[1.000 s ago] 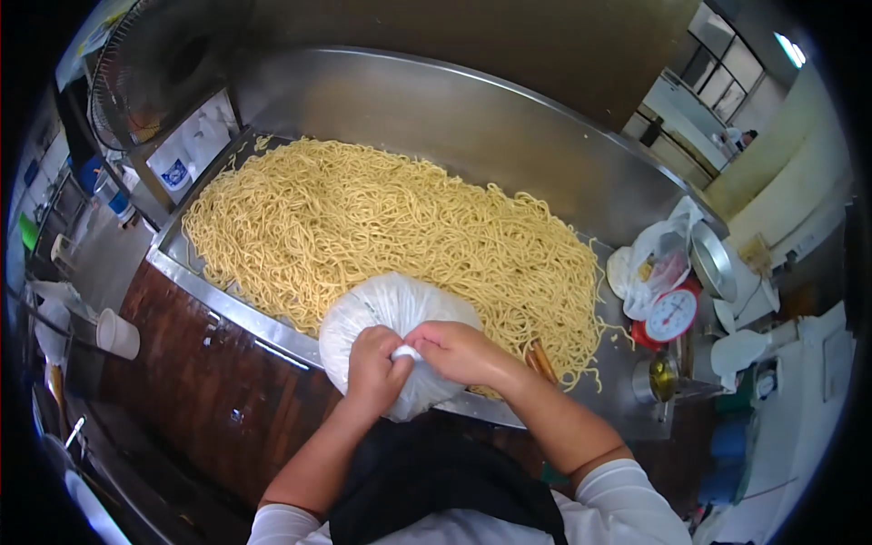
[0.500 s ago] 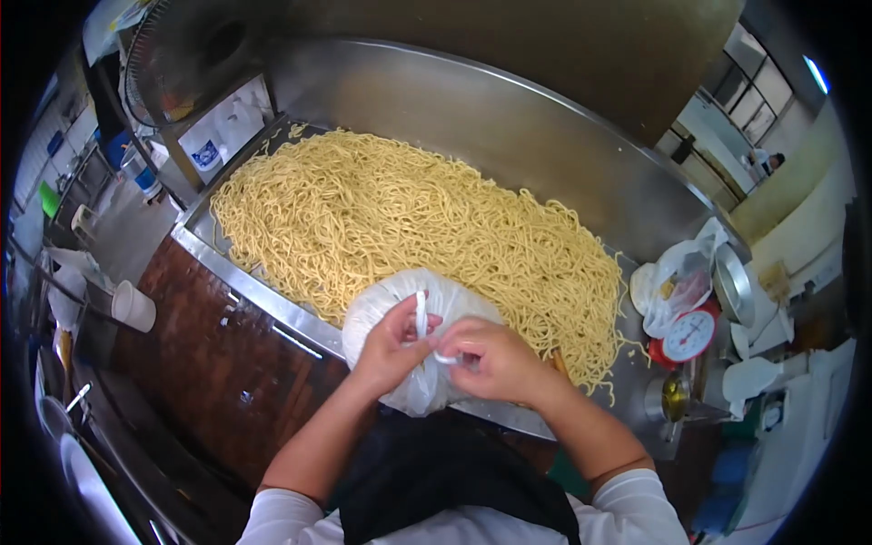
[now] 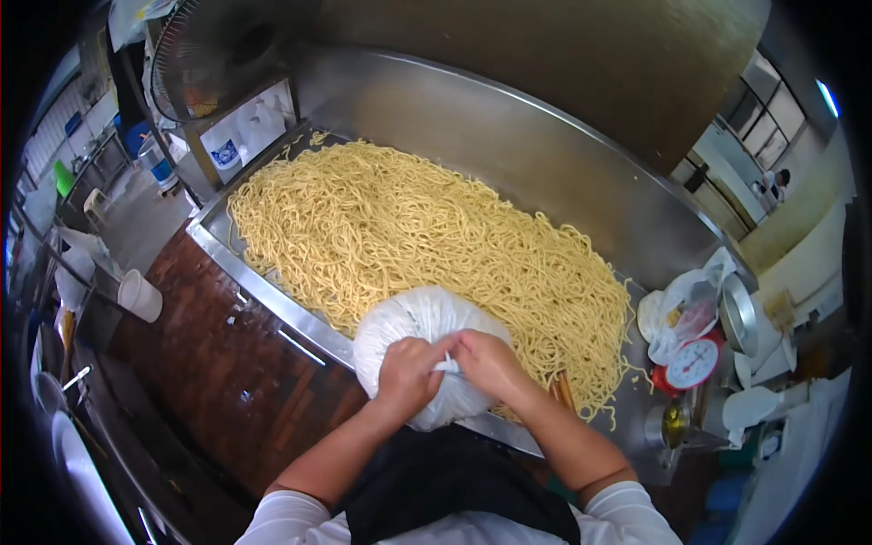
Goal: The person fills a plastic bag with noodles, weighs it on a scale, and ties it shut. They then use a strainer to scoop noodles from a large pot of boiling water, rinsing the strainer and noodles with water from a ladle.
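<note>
A full, rounded white plastic bag (image 3: 386, 325) rests at the front edge of a steel tray, close to my apron. My left hand (image 3: 409, 374) is closed on the twisted neck of the bag. Right beside it, my right hand (image 3: 488, 363) pinches the same gathered plastic, and the fingertips of both hands meet there. A short white twist of plastic shows between them. Behind the bag spreads a large heap of yellow noodles (image 3: 409, 218). What the bag contains cannot be made out.
The steel tray (image 3: 263, 289) has a tall back wall. At its right are a red dial scale (image 3: 695, 363), a plastic bag (image 3: 677, 313), a metal bowl (image 3: 738, 313) and a pot of yellow liquid (image 3: 672, 425). A wooden handle (image 3: 563, 391) lies by the noodles. A fan (image 3: 213, 59) stands left.
My hands have come together over the bag's neck; earlier they were apart, each holding a loop of white plastic. The view has shifted slightly.
</note>
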### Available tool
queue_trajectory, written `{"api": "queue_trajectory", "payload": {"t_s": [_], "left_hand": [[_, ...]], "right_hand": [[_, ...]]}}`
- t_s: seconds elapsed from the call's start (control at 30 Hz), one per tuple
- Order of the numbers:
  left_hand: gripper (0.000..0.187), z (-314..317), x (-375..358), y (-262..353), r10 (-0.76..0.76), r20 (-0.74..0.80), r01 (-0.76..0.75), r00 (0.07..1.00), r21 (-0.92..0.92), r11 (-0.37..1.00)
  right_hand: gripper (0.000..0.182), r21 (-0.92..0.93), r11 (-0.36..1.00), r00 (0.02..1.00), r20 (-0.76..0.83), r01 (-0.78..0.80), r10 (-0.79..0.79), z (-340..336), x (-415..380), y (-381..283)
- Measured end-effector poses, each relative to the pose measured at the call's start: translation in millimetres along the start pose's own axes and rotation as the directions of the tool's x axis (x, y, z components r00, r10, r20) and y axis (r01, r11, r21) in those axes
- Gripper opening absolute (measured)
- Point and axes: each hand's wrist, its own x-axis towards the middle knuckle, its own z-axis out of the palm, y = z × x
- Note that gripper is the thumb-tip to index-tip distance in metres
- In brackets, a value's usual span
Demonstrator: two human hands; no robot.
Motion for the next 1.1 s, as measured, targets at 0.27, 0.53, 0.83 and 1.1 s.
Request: {"api": "queue_trajectory", "payload": {"t_s": [0.27,0.53,0.83,1.1], "left_hand": [[0.030,1,6,-7,-0.019,0.023,0.023,1.000,-0.198,0.980],[0.027,-69,4,-22,0.014,0.126,-0.028,0.992,0.111,0.993],[0.025,-2,2,4,-0.408,0.260,0.424,0.875,-0.818,0.389],[0.028,11,-6,-14,-0.307,0.215,0.375,0.927,-0.487,0.789]], "right_hand": [[0.024,0.669,0.550,0.859,0.467,-0.500,0.212,-19,6,-11],[0.027,0.219,0.948,0.969,0.141,-0.231,0.203,-13,-9,13],[0.015,0.241,0.876,0.908,-0.092,0.419,-0.409,-42,-4,-31],[0.015,0.062,0.889,0.884,-0.160,0.454,-0.440,-26,-5,-35]]}}
